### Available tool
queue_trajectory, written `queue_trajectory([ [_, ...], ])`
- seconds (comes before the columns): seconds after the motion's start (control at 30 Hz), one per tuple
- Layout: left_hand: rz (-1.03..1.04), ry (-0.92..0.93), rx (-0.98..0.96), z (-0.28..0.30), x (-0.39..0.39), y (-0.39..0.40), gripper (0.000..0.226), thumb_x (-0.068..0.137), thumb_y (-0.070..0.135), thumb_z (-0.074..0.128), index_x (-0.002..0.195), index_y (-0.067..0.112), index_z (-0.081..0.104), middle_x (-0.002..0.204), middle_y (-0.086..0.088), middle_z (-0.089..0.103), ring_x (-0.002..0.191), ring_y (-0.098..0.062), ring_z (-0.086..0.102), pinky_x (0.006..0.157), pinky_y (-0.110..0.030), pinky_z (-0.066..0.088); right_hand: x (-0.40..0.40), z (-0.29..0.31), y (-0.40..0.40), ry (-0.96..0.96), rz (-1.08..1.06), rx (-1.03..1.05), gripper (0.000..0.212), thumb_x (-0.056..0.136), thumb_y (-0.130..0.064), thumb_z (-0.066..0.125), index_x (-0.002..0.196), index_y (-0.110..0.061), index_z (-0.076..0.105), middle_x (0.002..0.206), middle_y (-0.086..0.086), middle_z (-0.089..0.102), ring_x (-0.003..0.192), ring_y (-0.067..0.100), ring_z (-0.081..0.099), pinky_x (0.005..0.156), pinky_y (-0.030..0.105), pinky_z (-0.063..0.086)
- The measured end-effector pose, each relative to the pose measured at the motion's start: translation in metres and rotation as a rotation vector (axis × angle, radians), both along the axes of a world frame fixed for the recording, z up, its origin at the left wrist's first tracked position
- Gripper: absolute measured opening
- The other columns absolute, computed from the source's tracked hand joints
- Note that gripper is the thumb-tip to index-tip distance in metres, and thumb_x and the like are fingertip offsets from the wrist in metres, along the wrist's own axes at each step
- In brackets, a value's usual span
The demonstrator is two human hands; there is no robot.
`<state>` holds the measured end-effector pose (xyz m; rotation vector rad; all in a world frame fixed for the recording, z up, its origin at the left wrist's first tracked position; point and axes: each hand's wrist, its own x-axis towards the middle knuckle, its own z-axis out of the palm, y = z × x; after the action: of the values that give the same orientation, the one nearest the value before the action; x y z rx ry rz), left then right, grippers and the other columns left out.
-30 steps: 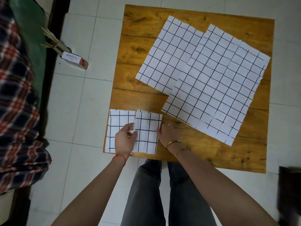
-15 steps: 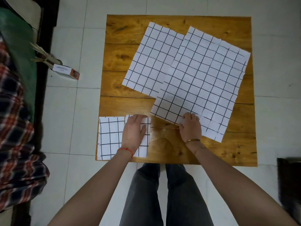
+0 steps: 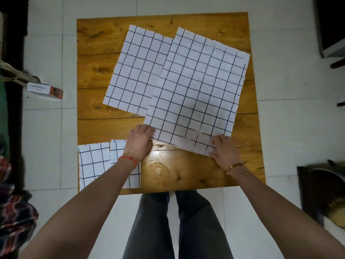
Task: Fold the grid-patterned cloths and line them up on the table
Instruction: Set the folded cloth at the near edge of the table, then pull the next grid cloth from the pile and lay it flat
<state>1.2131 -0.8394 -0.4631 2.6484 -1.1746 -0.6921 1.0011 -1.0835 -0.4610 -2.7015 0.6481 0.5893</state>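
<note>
On the wooden table (image 3: 186, 172), two unfolded white grid-patterned cloths lie flat. The larger-looking one (image 3: 197, 90) overlaps the right edge of the other (image 3: 138, 71). My left hand (image 3: 140, 141) grips the top cloth's near-left corner. Its near-right corner is held by my right hand (image 3: 224, 148), fingers curled over the edge. Two folded grid cloths sit side by side at the table's near-left corner: one (image 3: 93, 161) in full view, the other (image 3: 119, 152) partly hidden under my left forearm.
A small white and orange box (image 3: 44, 89) lies on the tiled floor left of the table. Plaid fabric (image 3: 15, 217) sits at the lower left. Dark furniture (image 3: 321, 193) stands at the right, and more (image 3: 332, 25) at the top right.
My left hand left the folded cloth and moved right to the top cloth's near-left corner. My right hand slid right along the near edge to the near-right corner.
</note>
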Motion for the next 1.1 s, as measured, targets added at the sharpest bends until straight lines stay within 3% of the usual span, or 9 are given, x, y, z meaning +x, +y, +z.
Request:
queue_trajectory([
  [0.17,0.004,-0.019,0.041,-0.001,-0.002,-0.003,0.05,0.074,0.004,0.067,0.121,0.015,0.057,0.126,-0.008,0.053,0.112,-0.032,0.049,0.089,-0.042,0.042,-0.009,-0.008,-0.009,0.063,0.066,0.04,0.043,0.074,-0.029,0.074,0.105,-0.015,0.049,0.111,0.006,0.048,0.1,0.023,0.045,0.085,0.033,0.043],
  [0.3,0.026,-0.03,0.06,0.0,-0.004,-0.007,0.052,0.075,0.009,0.07,0.124,0.014,0.055,0.127,-0.009,0.052,0.112,-0.032,0.048,0.091,-0.043,0.042,-0.011,-0.014,-0.01,0.005,0.061,0.038,0.02,0.078,-0.015,0.07,0.091,-0.013,0.054,0.103,0.007,0.051,0.096,0.025,0.048,0.081,0.036,0.046],
  [0.4,0.023,-0.022,0.121,0.002,-0.004,-0.01,0.057,0.078,0.024,0.072,0.13,0.017,0.05,0.131,-0.007,0.049,0.118,-0.03,0.045,0.096,-0.043,0.04,-0.011,-0.013,-0.014,-0.069,-0.017,0.101,0.011,0.084,-0.01,0.062,0.085,-0.016,0.053,0.097,0.004,0.053,0.093,0.021,0.048,0.08,0.032,0.045],
  [0.57,0.042,-0.034,0.156,0.005,-0.007,-0.018,0.062,0.077,0.034,0.073,0.131,0.02,0.046,0.131,-0.005,0.047,0.122,-0.027,0.043,0.1,-0.042,0.036,-0.002,-0.001,-0.026,-0.192,-0.192,0.236,0.013,0.092,-0.013,0.052,0.087,-0.021,0.043,0.077,0.0,0.053,0.068,0.015,0.05,0.061,0.029,0.045],
  [0.7,0.064,-0.043,0.148,0.003,-0.008,-0.022,0.05,0.081,0.027,0.069,0.126,0.019,0.051,0.127,-0.006,0.05,0.118,-0.028,0.045,0.097,-0.042,0.037,0.005,0.006,-0.036,-0.219,-0.217,0.228,0.007,0.095,-0.016,0.048,0.092,-0.018,0.042,0.076,0.001,0.054,0.063,0.015,0.051,0.054,0.031,0.046],
  [0.8,0.086,-0.066,0.085,0.002,-0.006,-0.024,0.028,0.083,0.017,0.066,0.11,0.017,0.06,0.117,-0.007,0.055,0.109,-0.029,0.05,0.089,-0.043,0.04,0.009,0.012,-0.04,-0.258,-0.201,0.205,0.003,0.096,-0.015,0.045,0.099,-0.015,0.045,0.077,0.0,0.054,0.062,0.013,0.051,0.051,0.025,0.043],
  [0.93,0.151,-0.066,-0.06,0.007,0.0,-0.023,0.005,0.087,0.019,0.062,0.091,0.02,0.059,0.099,-0.001,0.06,0.095,-0.026,0.055,0.079,-0.04,0.041,0.013,0.019,-0.043,-0.291,-0.162,0.175,0.02,0.097,-0.017,0.045,0.116,-0.012,0.046,0.085,-0.003,0.053,0.07,0.011,0.052,0.056,0.018,0.04],
  [1.1,0.216,-0.066,-0.15,0.042,0.024,-0.028,0.002,0.092,0.021,0.055,0.091,0.019,0.055,0.08,0.001,0.064,0.077,-0.022,0.059,0.076,-0.034,0.036,0.023,0.042,-0.05,-0.218,-0.007,0.141,0.031,0.09,-0.016,0.059,0.119,-0.013,0.049,0.105,0.005,0.064,0.088,0.019,0.063,0.071,0.031,0.055],
])
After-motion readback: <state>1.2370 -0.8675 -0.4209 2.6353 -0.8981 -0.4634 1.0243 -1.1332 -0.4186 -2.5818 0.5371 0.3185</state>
